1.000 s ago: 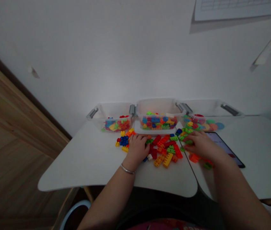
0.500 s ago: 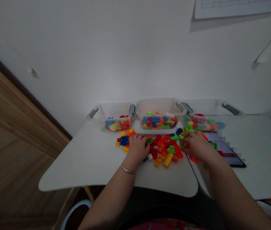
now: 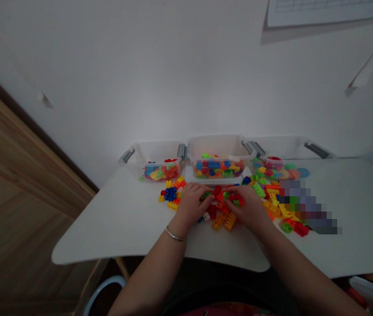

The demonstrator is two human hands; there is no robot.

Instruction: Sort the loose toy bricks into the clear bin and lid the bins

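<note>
My left hand (image 3: 193,202), with a silver bangle at the wrist, is closed on a green building block (image 3: 207,195) at the left of the loose pile. Facing it, my right hand (image 3: 248,205) pinches a small light green building block (image 3: 226,195) between thumb and fingers. A short gap separates the two hands, with red building blocks (image 3: 217,191) showing there. Yellow building blocks (image 3: 219,221) lie just in front of them on the table. My fingers hide parts of both held blocks.
Three clear bins stand along the wall: a left bin (image 3: 130,169), a middle bin (image 3: 221,151) and a right bin (image 3: 321,156), each with coloured pieces inside. A joined blue block cluster (image 3: 170,194) lies left. More blocks spread right, beside a pixelated flat device (image 3: 318,215). The white table (image 3: 107,228) has a rounded front edge.
My right hand has moved left from the right-hand blocks to near my left hand, now with a light green block. My left hand has stayed almost in place.
</note>
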